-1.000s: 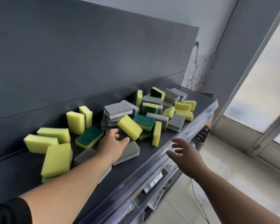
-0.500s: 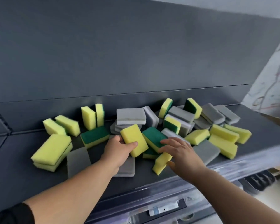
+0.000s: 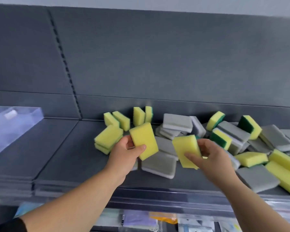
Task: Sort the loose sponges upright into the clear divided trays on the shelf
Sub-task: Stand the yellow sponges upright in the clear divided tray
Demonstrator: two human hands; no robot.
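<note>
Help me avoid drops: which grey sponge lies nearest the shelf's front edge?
The flat grey sponge at bottom right; the rest lie farther back.

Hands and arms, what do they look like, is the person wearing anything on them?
The left hand and right hand are bare, with no gloves, rings or watch visible. A black sleeve shows high on the left arm; the right arm is uncovered as far as the view shows.
</note>
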